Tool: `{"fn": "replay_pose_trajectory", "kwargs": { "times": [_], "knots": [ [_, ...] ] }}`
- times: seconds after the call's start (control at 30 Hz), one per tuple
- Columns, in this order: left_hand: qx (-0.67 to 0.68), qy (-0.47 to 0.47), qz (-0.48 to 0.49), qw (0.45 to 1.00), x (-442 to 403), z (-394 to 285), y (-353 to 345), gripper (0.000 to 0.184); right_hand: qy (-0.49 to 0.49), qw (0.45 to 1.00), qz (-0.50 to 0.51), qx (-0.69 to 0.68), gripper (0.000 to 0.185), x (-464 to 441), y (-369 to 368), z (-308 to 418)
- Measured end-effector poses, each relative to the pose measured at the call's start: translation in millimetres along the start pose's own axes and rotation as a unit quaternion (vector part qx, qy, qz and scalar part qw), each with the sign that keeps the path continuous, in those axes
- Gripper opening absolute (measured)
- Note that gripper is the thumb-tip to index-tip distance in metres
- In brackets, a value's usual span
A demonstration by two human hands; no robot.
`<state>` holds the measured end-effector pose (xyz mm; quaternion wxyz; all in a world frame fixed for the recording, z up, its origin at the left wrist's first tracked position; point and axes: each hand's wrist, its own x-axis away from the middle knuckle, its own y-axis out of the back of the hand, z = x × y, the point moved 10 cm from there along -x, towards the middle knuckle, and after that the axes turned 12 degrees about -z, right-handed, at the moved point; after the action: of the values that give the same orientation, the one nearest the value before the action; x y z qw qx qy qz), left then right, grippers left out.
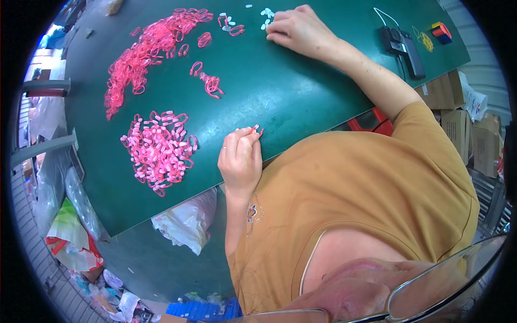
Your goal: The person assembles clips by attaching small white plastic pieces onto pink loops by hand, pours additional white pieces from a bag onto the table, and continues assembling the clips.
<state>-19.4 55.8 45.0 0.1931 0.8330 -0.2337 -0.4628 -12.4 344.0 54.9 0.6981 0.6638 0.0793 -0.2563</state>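
Assembly of small parts by two bare hands above a green surface (301,97). The left hand (240,161) lay at the near edge of the surface, its fingers closed and pinching a small pink piece (262,132) with a whitish end at the fingertips. The right hand (301,33) reached to the far side, fingers bent and just beside a small group of white pieces (266,13); whether it gripped one could not be told.

Left of the right hand, a few pale pieces (231,23) lay among pink loops (236,30). Farther left, a long heap of translucent pink loops (132,64) curved from the far side towards the left edge. Several linked pink loops (211,85) lay between this heap and the hands. Nearer, at left, was a rounded pile of pink loops with pale pink pieces (159,151).

At far right stood a black device (403,51) with a white cord loop (385,14), beside yellow bands (425,41) and a small multicoloured block (441,33). Below the surface's near edge hung a white plastic bag (188,220).
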Motion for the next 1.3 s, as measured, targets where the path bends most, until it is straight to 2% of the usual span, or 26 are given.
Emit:
{"fn": "replay_pose_trajectory", "kwargs": {
  "times": [0.03,0.13,0.17,0.23,0.37,0.57,0.63,0.7,0.73,0.77,0.83,0.97,1.3],
  "knots": [
    [0.000,-0.001,-0.001,1.000,0,0,0,0.023,0.012,0.999,-0.042,0.016,0.023,-2,-3,-7],
    [0.009,0.009,0.000,1.000,0,1,1,0.023,0.024,0.996,-0.074,0.038,0.022,-5,-2,-7],
    [0.008,0.010,-0.001,1.000,0,1,1,0.023,0.025,0.996,-0.074,0.037,0.022,-7,0,-4],
    [0.011,0.012,-0.001,1.000,0,2,1,0.022,-0.016,0.999,-0.001,0.028,0.025,-13,-5,-6],
    [0.017,0.017,0.003,1.000,1,3,1,0.022,0.001,0.999,0.002,0.049,0.023,-18,-6,-3],
    [0.022,0.015,-0.014,1.000,-3,3,3,0.022,0.069,0.995,-0.047,0.051,0.021,-21,-10,1],
    [0.029,0.004,-0.018,0.999,-1,3,3,0.022,0.050,0.995,0.031,-0.085,0.019,-20,1,24],
    [0.023,0.017,-0.013,1.000,-2,3,4,0.022,0.077,0.956,0.057,-0.279,0.021,-2,-1,56],
    [0.025,0.014,-0.013,1.000,-3,2,4,0.022,0.054,0.922,0.126,-0.362,0.017,13,-2,80],
    [0.028,0.015,-0.015,0.999,-3,3,3,0.021,0.097,0.914,0.169,-0.355,0.016,26,3,105],
    [0.025,0.020,-0.010,0.999,-2,4,3,0.021,0.188,0.915,0.125,-0.335,0.014,47,12,137],
    [0.029,0.028,-0.004,0.999,0,5,2,0.024,0.212,0.906,0.127,-0.343,0.015,57,15,155],
    [0.021,0.017,-0.023,0.999,-1,3,4,0.023,0.300,0.918,0.066,-0.252,0.014,71,26,173]
  ]
}}
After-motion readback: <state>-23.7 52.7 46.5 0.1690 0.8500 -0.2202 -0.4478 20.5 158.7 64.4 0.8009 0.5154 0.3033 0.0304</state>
